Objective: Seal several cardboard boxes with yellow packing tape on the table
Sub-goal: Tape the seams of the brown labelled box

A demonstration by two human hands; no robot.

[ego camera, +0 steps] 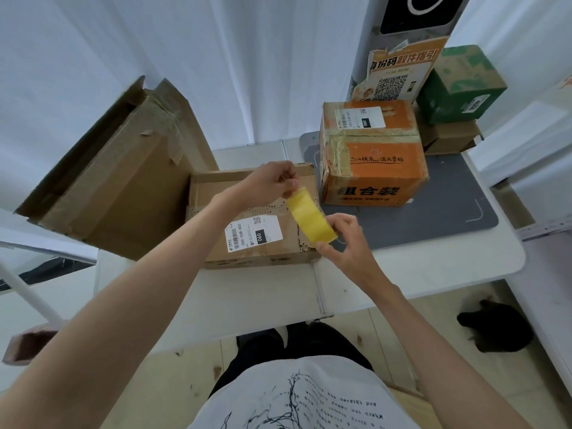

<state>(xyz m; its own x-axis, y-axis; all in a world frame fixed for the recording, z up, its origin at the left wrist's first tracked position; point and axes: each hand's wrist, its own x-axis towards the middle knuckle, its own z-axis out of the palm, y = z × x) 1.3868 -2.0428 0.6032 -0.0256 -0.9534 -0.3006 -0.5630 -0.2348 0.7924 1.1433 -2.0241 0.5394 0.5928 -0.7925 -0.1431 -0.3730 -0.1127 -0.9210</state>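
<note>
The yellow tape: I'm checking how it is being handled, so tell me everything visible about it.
The yellow tape is a flat, glossy, slightly translucent strip, held in the air above the flat brown box, running diagonally. The left hand pinches its far end; the right hand pinches its near end. It looks taut and not yet stuck down. No roll is visible.

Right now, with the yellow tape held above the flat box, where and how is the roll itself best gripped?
Grip the yellow tape roll across its two flat side faces, coming from the near right, as the right hand does. Its wide yellow band faces up and the left hand pinches the free end at the far edge, so the band must stay uncovered to unwind over the flat cardboard box.
</note>
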